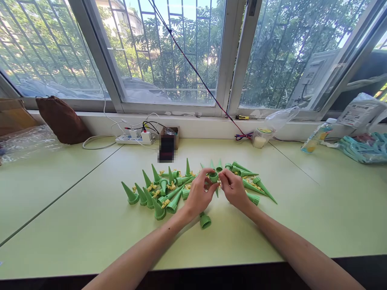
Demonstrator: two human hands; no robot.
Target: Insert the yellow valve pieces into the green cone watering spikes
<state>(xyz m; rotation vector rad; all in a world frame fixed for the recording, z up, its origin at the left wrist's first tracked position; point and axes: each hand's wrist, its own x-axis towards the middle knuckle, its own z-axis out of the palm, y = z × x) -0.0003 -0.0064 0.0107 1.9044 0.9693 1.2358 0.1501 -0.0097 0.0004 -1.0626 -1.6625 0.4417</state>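
My left hand (202, 191) grips a green plastic watering spike (214, 177) by its wide collar, open end up and point down. Close against that collar, my right hand (234, 189) has its thumb and forefinger pinched together; whatever is between them is too small to make out. Around both hands lie several more green spikes (157, 209), some standing on their wide ends and others on their sides. Small yellow valves (165, 203) are scattered among them. Below my left wrist a single green spike (205, 221) rests with its open end toward me.
A power strip (133, 139) with plugs and cables runs along the sill, beside a small box (173, 139). A brown bag (62, 120) stands at the left. To the right are a plastic-wrapped jar (259, 139), a bottle (318, 136) and a turquoise bundle (364, 148).
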